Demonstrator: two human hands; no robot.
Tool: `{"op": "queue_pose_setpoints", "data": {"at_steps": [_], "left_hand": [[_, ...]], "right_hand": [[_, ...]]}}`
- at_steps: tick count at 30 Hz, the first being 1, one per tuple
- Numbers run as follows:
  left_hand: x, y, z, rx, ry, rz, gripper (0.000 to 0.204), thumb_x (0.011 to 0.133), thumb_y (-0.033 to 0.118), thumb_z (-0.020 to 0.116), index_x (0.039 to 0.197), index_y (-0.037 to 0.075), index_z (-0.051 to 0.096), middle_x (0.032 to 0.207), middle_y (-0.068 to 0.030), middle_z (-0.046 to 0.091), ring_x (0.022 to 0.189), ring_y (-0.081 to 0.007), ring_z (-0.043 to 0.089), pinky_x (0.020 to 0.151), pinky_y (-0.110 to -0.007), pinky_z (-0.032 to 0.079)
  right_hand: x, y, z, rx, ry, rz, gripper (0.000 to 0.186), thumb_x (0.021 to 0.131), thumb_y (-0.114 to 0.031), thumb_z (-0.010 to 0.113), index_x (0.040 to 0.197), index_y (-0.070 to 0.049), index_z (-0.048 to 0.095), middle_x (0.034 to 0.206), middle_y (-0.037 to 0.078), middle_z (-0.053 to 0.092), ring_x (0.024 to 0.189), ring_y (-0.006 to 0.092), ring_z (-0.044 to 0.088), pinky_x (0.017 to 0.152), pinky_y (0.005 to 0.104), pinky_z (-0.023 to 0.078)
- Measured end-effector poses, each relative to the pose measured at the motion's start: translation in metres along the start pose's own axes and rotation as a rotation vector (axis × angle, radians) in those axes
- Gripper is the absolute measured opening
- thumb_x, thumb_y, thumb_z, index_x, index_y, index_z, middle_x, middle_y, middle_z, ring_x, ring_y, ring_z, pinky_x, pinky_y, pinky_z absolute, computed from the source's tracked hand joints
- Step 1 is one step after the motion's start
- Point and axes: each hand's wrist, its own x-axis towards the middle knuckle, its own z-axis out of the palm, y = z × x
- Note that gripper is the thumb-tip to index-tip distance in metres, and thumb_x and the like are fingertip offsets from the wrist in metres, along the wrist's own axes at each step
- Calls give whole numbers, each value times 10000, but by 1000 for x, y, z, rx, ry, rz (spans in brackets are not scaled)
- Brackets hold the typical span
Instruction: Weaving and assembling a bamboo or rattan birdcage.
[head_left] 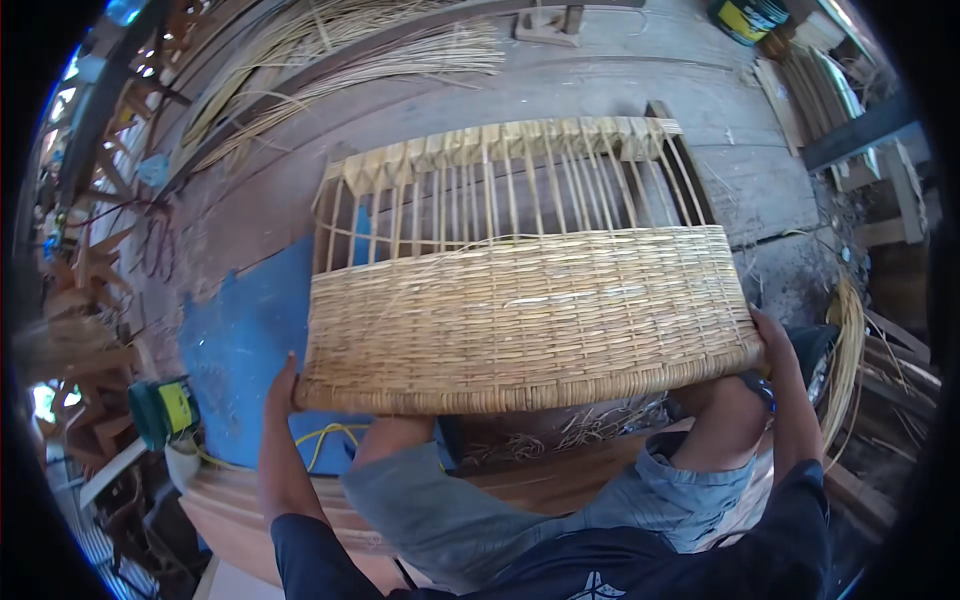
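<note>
A wide woven rattan panel [530,300] lies tilted in front of me, above my knees. Its near part is tightly woven and ends in a thick wrapped edge. Toward the far side, bare upright stakes [490,195] run up to a bar wrapped in pale strips [500,143]. My left hand [283,388] grips the near left corner, thumb up along the side and the other fingers mostly hidden. At the right side, near the same edge, my right hand [772,338] holds on, its fingers partly behind the panel. One loose strand crosses the stakes at the left.
Bundles of long cane strips [400,70] lie on the plank floor at the far left. A blue sheet [245,340] is under the panel's left side. Green tubs stand at the left [165,412] and far right [748,18]. More strands [848,350] hang at the right.
</note>
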Motion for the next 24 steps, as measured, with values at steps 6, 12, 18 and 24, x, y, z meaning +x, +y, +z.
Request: {"op": "queue_pose_setpoints", "data": {"at_steps": [6, 12, 18, 24], "left_hand": [[7, -6, 11, 30, -137, 281, 681, 878, 643, 468, 1343, 145, 474, 1171, -122, 636, 1008, -273, 646, 807, -466, 543], [-53, 7, 0, 71, -211, 325, 662, 891, 631, 453, 1265, 90, 528, 1000, -103, 689, 706, -248, 685, 562, -466, 555], [-150, 2, -29, 253, 5, 575, 642, 886, 612, 474, 1095, 24, 625, 854, -131, 685, 592, -238, 660, 442, -429, 525], [-229, -45, -29, 252, 332, 863, 678, 908, 565, 477, 1184, -47, 571, 997, -168, 661, 800, -279, 662, 674, -419, 523]], "right_hand": [[-32, -13, 39, -1162, 568, -720, 375, 923, -365, 538, 962, -13, 660, 840, 246, 645, 798, 335, 656, 671, 415, 507], [-101, 69, 220, -768, 281, -725, 510, 847, -434, 647, 1115, -12, 545, 892, 201, 621, 768, 353, 611, 702, 447, 497], [-131, 122, 270, -707, 427, -1032, 516, 858, -440, 610, 1095, 14, 545, 979, 191, 613, 954, 345, 559, 1046, 493, 251], [-101, 164, 244, -457, 116, -638, 502, 828, -476, 613, 975, 4, 585, 946, 243, 632, 918, 410, 602, 859, 462, 462]]}}
